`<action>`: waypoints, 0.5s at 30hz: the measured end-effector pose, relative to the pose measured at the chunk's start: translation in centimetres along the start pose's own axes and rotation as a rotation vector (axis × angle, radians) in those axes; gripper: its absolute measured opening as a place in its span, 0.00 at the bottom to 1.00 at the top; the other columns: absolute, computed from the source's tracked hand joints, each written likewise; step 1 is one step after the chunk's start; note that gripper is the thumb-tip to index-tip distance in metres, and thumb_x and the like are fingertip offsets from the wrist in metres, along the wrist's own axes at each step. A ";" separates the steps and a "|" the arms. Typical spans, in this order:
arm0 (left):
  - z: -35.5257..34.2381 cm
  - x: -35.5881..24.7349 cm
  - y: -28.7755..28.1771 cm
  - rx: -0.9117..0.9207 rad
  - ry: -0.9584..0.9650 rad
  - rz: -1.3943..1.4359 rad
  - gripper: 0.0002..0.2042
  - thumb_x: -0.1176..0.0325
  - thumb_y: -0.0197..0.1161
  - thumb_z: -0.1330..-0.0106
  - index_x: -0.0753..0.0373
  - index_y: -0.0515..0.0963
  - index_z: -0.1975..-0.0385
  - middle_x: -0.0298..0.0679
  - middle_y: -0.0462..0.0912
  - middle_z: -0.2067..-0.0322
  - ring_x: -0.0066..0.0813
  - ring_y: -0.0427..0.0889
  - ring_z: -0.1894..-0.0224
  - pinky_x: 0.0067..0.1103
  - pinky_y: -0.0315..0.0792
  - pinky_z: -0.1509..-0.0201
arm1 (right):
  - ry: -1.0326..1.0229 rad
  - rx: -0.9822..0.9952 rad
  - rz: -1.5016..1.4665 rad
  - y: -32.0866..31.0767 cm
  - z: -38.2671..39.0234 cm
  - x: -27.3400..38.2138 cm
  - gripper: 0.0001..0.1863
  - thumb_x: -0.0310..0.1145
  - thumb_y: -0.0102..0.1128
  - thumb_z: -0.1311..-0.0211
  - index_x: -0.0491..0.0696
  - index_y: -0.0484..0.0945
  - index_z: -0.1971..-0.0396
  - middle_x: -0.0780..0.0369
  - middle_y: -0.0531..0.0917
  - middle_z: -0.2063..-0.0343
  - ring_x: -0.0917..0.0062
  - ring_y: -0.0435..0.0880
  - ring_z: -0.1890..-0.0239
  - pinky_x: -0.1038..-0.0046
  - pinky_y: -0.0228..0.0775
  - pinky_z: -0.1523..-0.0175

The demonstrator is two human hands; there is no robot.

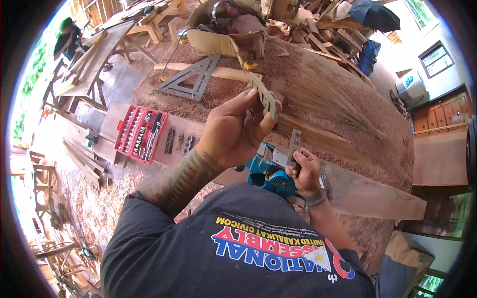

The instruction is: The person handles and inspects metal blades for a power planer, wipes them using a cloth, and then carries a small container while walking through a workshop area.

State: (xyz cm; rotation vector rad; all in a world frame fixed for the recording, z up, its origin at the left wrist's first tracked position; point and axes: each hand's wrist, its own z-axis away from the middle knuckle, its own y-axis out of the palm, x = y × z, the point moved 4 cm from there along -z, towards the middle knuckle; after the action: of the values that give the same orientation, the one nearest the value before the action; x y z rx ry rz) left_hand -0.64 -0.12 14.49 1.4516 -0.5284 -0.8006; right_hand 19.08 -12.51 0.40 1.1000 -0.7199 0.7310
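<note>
Raised in front of me, my left hand [232,130] is closed on a pale slotted metal plate [264,98], pinched between thumb and fingers. Lower and to the right, my right hand [306,173] grips a short flat metal strip [294,143] that points away from me; its exact kind is unclear. Beside the right hand, close to my body, sits a teal power planer [272,175], partly covered by my shirt. Left of the planer, screws [180,142] and small dark metal parts [170,140] lie on the board, near an open red socket set [141,134].
A metal triangle square [191,79] and a yellow tape measure [251,65] lie beyond my left hand among wood shavings. A stick broom [333,97] rests on the right. Scrap wood [328,42] is piled at the back. Another person [69,39] is at a far-left workbench [97,62].
</note>
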 end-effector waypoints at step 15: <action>0.6 -0.4 1.1 0.067 -0.014 0.079 0.16 0.64 0.45 0.19 0.72 0.74 0.49 0.48 0.83 0.54 0.37 0.85 0.49 0.23 0.85 0.45 | -0.009 -0.017 -0.007 -0.1 0.1 -0.1 0.13 0.35 0.59 0.29 0.49 0.71 0.74 0.70 0.67 0.85 0.87 0.62 0.86 0.78 0.59 0.77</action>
State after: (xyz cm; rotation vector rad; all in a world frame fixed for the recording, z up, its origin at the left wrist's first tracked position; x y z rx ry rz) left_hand -1.18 -0.34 15.63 1.4785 -0.6246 -0.7363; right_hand 19.09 -12.63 0.34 1.0902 -0.7283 0.7136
